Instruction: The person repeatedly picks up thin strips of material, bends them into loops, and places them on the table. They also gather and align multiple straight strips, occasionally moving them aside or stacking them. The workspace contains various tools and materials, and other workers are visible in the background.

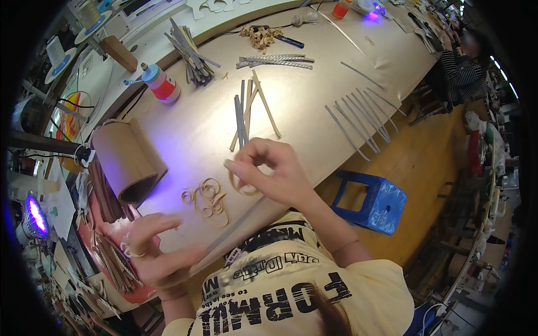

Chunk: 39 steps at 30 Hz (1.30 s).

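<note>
While the right hand (269, 168) pinched one end of a long grey strip (235, 224) between thumb and fingertips, the left hand (157, 252) held the other end near the table edge, fingers loosely curled around it. A tan loop (244, 187) hung under the right fingers. Just beside them lay a small cluster of tan curled loops (208, 201), too tangled to count. Farther out, about seven grey strips (361, 115) lay fanned in a row, and a few tan and grey sticks (249, 109) crossed. A red tray (112, 235) at the left held brown strips. One glue bottle (159, 83) stood on the beige table (185, 129); one blue stool (372, 201) sat on the wooden floor.
</note>
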{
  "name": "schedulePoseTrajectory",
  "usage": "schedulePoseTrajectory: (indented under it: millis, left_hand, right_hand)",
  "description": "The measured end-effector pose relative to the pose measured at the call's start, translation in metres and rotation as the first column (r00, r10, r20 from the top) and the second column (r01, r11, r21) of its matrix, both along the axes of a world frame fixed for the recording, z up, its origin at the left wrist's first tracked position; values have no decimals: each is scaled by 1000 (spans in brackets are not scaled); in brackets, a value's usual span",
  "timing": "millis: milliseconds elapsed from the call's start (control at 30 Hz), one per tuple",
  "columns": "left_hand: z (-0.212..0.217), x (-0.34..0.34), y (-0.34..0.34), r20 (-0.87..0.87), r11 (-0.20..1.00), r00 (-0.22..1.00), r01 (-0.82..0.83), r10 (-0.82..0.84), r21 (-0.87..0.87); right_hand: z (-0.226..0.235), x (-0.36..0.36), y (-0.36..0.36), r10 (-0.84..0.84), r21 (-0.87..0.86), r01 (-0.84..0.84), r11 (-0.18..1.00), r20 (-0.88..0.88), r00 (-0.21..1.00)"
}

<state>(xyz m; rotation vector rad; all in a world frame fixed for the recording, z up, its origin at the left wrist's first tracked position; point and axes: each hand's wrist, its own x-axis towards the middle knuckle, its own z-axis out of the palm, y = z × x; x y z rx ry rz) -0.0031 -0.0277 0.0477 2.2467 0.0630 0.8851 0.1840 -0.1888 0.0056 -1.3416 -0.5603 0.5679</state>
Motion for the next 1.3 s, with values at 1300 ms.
schedulePoseTrajectory:
  millis: [1300]
  left_hand:
    - [-30,82,-17,-173,951,939,308,-298,36]
  right_hand:
    - [-18,13,-77,481,8,-521,854,-396,783]
